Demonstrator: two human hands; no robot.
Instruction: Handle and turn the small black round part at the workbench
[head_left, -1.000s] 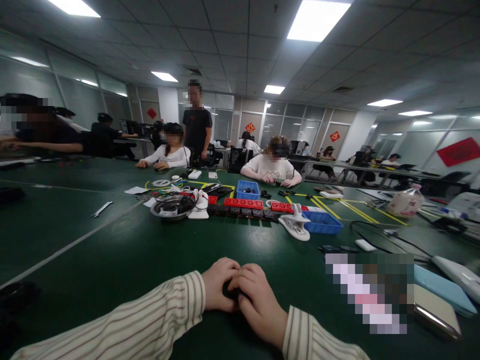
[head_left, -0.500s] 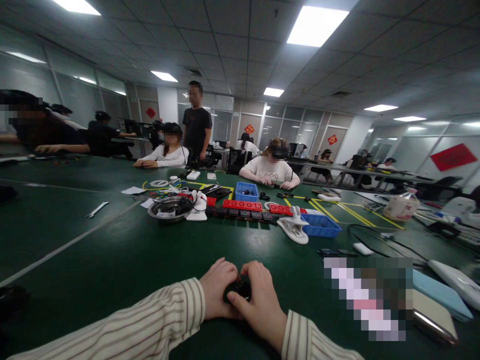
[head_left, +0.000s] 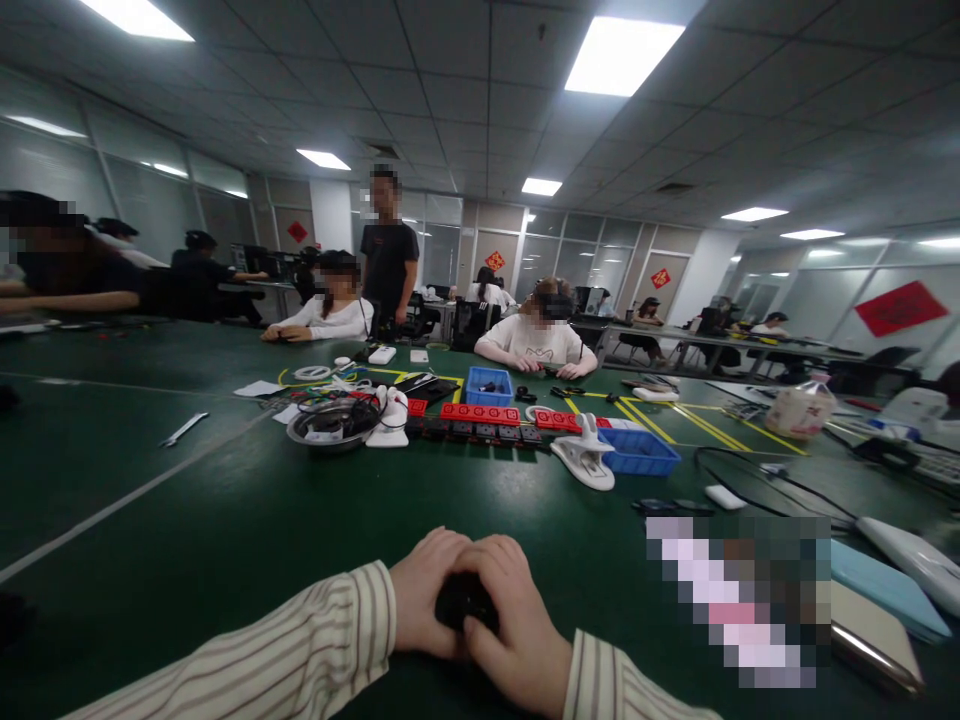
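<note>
Left hand [head_left: 421, 592]: closed around the left side of the black object [head_left: 459, 602].
Right hand [head_left: 517, 625]: curled around the right side of the same, thumb against the near face.
Black object location: between both palms, on the near side of the metal bowl [head_left: 301, 438] and to its right; partly covered, exact kind not identifiable.
Metal bowl contents: dark cables and black parts, plus a pale item toward the front.
Far blue bin [head_left: 489, 397]: beyond the metal bowl, to its right; holding small dark pieces.
Near blue bin [head_left: 643, 466]: well right of the metal bowl, just beside the white clamp [head_left: 583, 462]; interior too dim to assess.
Red blocks [head_left: 480, 413]: in a row, right of the metal bowl; face markings too small to read.
Red banner [head_left: 901, 308]: on the wall, far beyond the metal bowl and to its right; lettering illegible.
Pale seam [head_left: 150, 490]: running from near left toward the metal bowl.
Open room: bare counter [head_left: 465, 500] on the near side of the metal bowl, extending left toward the wrench [head_left: 184, 429].
</note>
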